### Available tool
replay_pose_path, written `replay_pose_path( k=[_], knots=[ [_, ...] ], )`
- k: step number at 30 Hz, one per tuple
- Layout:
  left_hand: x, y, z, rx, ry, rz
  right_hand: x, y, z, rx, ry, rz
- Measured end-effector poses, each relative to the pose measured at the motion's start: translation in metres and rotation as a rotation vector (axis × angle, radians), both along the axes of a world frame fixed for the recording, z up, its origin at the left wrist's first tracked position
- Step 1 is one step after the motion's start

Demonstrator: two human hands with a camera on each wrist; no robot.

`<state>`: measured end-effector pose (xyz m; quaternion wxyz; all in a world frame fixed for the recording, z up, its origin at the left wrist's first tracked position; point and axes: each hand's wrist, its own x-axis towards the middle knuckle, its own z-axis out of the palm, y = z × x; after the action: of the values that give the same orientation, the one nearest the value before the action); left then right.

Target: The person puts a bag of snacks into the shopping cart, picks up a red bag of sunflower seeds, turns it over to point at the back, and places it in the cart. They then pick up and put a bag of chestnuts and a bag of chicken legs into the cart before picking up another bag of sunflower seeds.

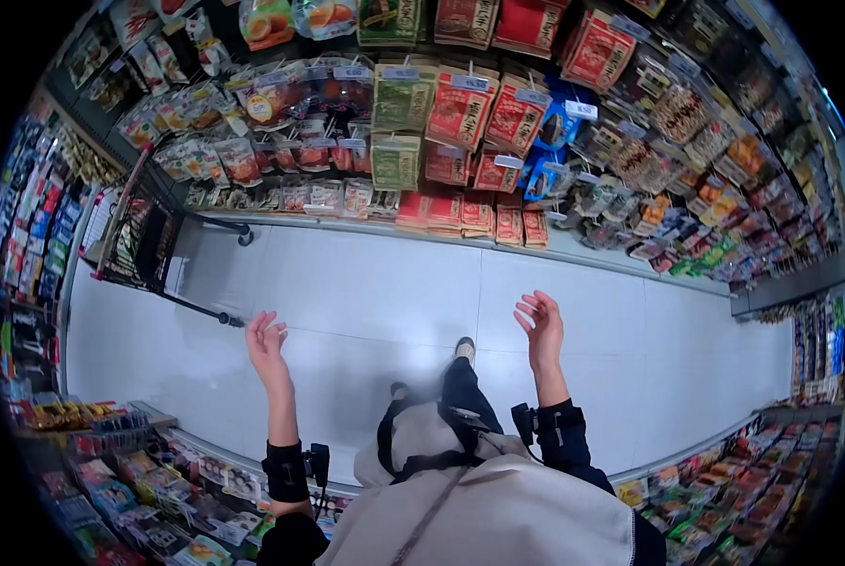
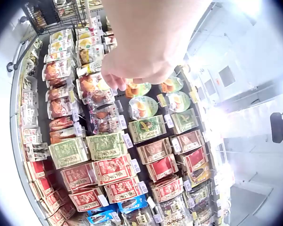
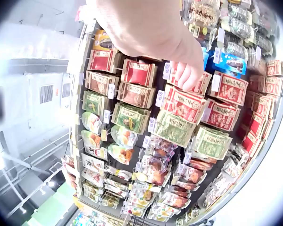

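Both hands are held out in front of the body above the shop floor, with nothing in them. My left hand (image 1: pixel 267 341), its fingers loosely bent, is nearest the shopping cart on the left in the head view. Fingers of my right hand (image 1: pixel 541 327) are also relaxed, level with the middle of the aisle. Ahead hang red packets (image 1: pixel 462 108) and green packets (image 1: pixel 401 99) on shelf hooks. In the left wrist view the hand overlaps the rows of hanging bags; in the right wrist view the hand (image 3: pixel 181 59) overlaps the red packets.
A dark wire shopping cart (image 1: pixel 139 236) stands at the left, its wheeled legs reaching onto the pale tiled floor (image 1: pixel 375 283). Blue packets (image 1: pixel 559 123) and clear bags of snacks (image 1: pixel 677 113) hang further right. More stocked shelves (image 1: pixel 743 481) lie behind the person.
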<state>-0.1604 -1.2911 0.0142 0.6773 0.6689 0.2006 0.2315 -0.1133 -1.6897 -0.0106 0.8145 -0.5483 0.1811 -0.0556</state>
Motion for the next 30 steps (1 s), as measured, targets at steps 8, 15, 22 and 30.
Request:
replay_pose_path(
  k=[8,15,22,30],
  knots=[
    [0.002,0.001,0.013,-0.638,-0.059,-0.008,-0.042,-0.041,0.012,0.254,-0.040,-0.318],
    [-0.006,-0.007,0.001,-1.127,-0.098,-0.205,-0.072,-0.078,0.012,0.400,-0.023,-0.412],
    [-0.020,-0.055,-0.007,-1.083,-0.108,-0.320,-0.103,-0.118,0.016,0.404,-0.013,-0.443],
    [-0.051,-0.140,0.006,-0.998,-0.054,-0.333,-0.140,-0.154,0.003,0.373,0.078,-0.337]
  ],
)
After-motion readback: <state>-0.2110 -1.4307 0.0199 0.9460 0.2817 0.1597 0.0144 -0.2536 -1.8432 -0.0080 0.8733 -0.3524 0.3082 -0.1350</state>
